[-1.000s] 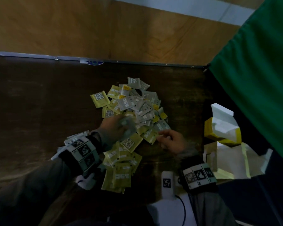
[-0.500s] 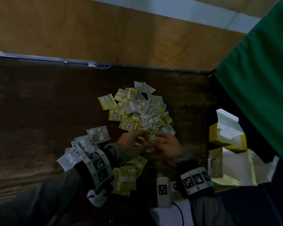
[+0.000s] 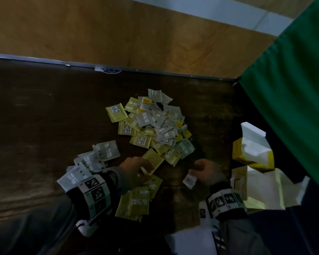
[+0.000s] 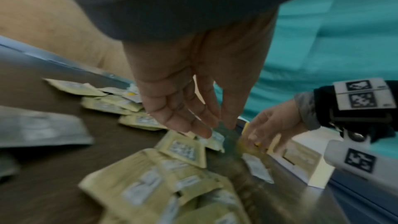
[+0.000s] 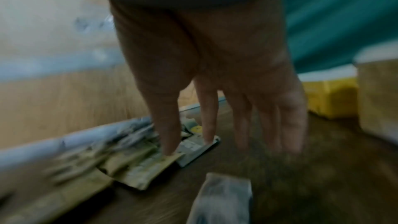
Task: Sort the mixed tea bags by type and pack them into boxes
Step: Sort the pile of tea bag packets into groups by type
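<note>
Sorting under way: left hand fingers extended, relaxed, touching yellow bag beside yellow stack. Right hand loose, gripping nothing; white bag beneath. Mixed pile mid-table, white stack left, boxes waiting right.

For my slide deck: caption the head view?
Left hand and right hand sorting mixed tea bags into piles beside open boxes.

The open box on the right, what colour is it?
Yellow with white flaps; the head view shows it best.
</note>
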